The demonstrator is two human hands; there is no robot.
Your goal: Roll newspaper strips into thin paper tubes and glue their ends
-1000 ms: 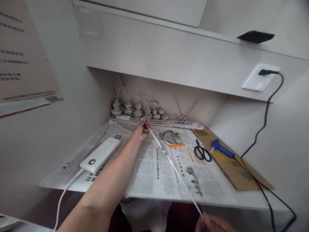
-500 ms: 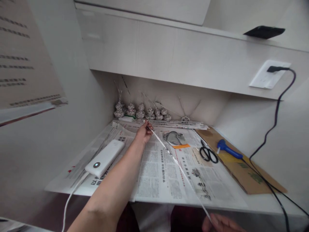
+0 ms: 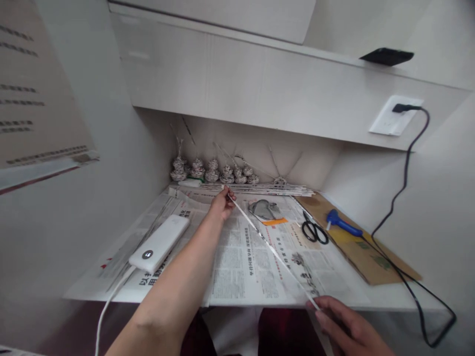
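A long, thin rolled paper stick (image 3: 272, 249), white with printed flecks, slants across the newspaper from the back middle to the front right. My left hand (image 3: 223, 202) is closed on its far end, just in front of a row of similar paper sticks (image 3: 297, 191). At the front edge of the table, my right hand (image 3: 347, 324) grips the near part between thumb and fingers. Behind the sticks stand several gourd-shaped woven paper pieces (image 3: 213, 170), with thin ends poking upward. A small woven ring with spread sticks (image 3: 280, 181) sits to their right.
Newspaper (image 3: 230, 267) covers the table. A white power bank (image 3: 161, 242) with a cable lies left. To the right are black-handled scissors (image 3: 314, 231), a blue glue gun (image 3: 343, 225) on cardboard (image 3: 386, 267), and a grey item (image 3: 265, 209). A low panel (image 3: 222, 79) overhangs the back.
My right hand has come further into view, up and inward along the paper stick. My left hand stays at the far end. The view has shifted slightly, moving the right-side things leftward.
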